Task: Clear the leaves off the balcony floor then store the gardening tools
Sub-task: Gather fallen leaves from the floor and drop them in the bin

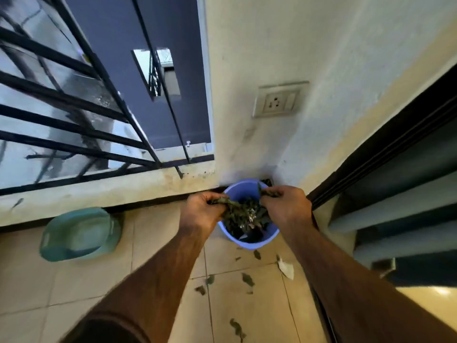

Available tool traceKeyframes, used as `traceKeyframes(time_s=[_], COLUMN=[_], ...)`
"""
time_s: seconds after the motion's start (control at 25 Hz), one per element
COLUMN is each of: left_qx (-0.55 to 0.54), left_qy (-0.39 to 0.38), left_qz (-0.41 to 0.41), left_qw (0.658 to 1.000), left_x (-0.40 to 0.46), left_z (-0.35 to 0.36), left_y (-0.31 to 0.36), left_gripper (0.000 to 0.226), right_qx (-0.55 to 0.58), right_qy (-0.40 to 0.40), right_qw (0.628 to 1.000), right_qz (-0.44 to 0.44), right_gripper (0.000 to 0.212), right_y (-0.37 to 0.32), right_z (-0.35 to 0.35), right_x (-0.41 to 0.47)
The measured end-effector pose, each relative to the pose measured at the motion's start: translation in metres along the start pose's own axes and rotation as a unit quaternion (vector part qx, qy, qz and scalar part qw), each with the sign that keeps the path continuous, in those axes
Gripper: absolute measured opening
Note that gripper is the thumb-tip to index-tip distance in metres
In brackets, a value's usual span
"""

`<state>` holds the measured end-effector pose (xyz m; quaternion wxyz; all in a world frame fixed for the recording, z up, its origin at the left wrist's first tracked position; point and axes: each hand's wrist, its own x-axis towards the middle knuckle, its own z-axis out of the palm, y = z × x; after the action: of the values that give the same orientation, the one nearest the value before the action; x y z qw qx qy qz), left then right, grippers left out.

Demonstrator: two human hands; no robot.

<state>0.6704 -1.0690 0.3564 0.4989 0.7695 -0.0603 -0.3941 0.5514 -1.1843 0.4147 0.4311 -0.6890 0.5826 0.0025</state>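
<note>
A blue bucket (243, 188) stands in the balcony corner, filled with dark green leaves (244, 216). My left hand (201, 211) and my right hand (284, 206) are both over the bucket. Each one grips a bunch of leaves, and the clump hangs between them above the bucket's mouth. Several loose leaves (248, 279) lie scattered on the beige floor tiles (103, 280) in front of the bucket. A scrap of white paper (286, 268) lies among them.
A green plastic tub (80, 233) leans against the low parapet at the left, under a black metal railing (74, 129). A wall socket (278, 100) sits above the bucket. A dark sliding door frame (376, 147) runs along the right.
</note>
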Motion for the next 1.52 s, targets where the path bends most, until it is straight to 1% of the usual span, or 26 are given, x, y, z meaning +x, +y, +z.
traceKeyframes(time_s=[0.12,0.16,0.24,0.32,0.36,0.4,0.48,0.52,0.56,0.6,0.68,0.72,0.84,0.92,1.04,1.28,1.36,1.44,1.52], left_qx=[0.025,0.031,0.054,0.069,0.059,0.044,0.030,0.030,0.031,0.031,0.037,0.053,0.063,0.066,0.053,0.086,0.094,0.109,0.099], left_qy=[-0.019,-0.026,-0.032,-0.034,-0.044,-0.067,-0.126,-0.142,-0.145,-0.137,-0.109,-0.097,-0.084,-0.082,-0.058,0.022,0.036,0.047,0.082], left_qz=[-0.003,-0.002,0.006,0.031,0.034,0.018,-0.056,-0.084,-0.093,-0.086,-0.046,-0.018,0.056,0.071,0.084,0.115,0.131,0.120,0.106], left_qw=[1.000,0.999,0.998,0.997,0.997,0.997,0.990,0.986,0.985,0.986,0.992,0.994,0.993,0.992,0.993,0.989,0.986,0.986,0.986], left_x=[0.058,0.075,0.100,0.120,0.123,0.124,0.119,0.114,0.110,0.105,0.090,0.080,0.042,0.005,-0.057,-0.191,-0.238,-0.279,-0.328], left_z=[0.021,0.030,0.047,0.064,0.071,0.074,0.077,0.078,0.077,0.074,0.067,0.064,0.045,0.028,-0.011,-0.106,-0.132,-0.153,-0.176], left_y=[-0.063,-0.079,-0.099,-0.113,-0.116,-0.115,-0.104,-0.097,-0.090,-0.083,-0.064,-0.053,-0.003,0.032,0.076,0.177,0.205,0.221,0.235], left_gripper=[0.020,0.018,0.011,0.012,0.015,0.021,0.044,0.052,0.057,0.060,0.065,0.068,0.074,0.073,0.077,0.077,0.084,0.084,0.079], right_qx=[0.026,0.033,0.044,0.056,0.065,0.079,0.105,0.113,0.122,0.132,0.156,0.158,0.095,0.088,0.070,0.086,0.094,0.092,0.064], right_qy=[-0.025,-0.027,-0.024,-0.017,-0.015,-0.021,-0.065,-0.080,-0.089,-0.096,-0.088,-0.072,-0.022,-0.032,-0.028,-0.077,-0.100,-0.128,-0.153], right_qw=[0.999,0.999,0.998,0.998,0.997,0.996,0.992,0.990,0.988,0.986,0.982,0.984,0.994,0.992,0.991,0.983,0.978,0.972,0.962], right_qz=[0.011,0.018,0.027,0.028,0.029,0.027,0.025,0.025,0.027,0.035,0.055,0.046,-0.053,-0.085,-0.115,-0.145,-0.160,-0.177,-0.218], right_gripper=[0.022,0.022,0.021,0.017,0.020,0.026,0.047,0.055,0.058,0.057,0.047,0.043,0.044,0.044,0.041,0.033,0.036,0.034,0.032], right_y=[0.044,0.057,0.081,0.098,0.104,0.106,0.107,0.107,0.105,0.102,0.089,0.080,0.039,0.009,-0.034,-0.144,-0.176,-0.198,-0.223], right_z=[0.049,0.062,0.085,0.097,0.103,0.108,0.116,0.116,0.112,0.107,0.087,0.077,0.040,0.011,-0.035,-0.118,-0.135,-0.144,-0.149], right_x=[0.045,0.058,0.086,0.110,0.120,0.128,0.138,0.142,0.141,0.137,0.120,0.109,0.070,0.036,-0.023,-0.156,-0.200,-0.236,-0.274])
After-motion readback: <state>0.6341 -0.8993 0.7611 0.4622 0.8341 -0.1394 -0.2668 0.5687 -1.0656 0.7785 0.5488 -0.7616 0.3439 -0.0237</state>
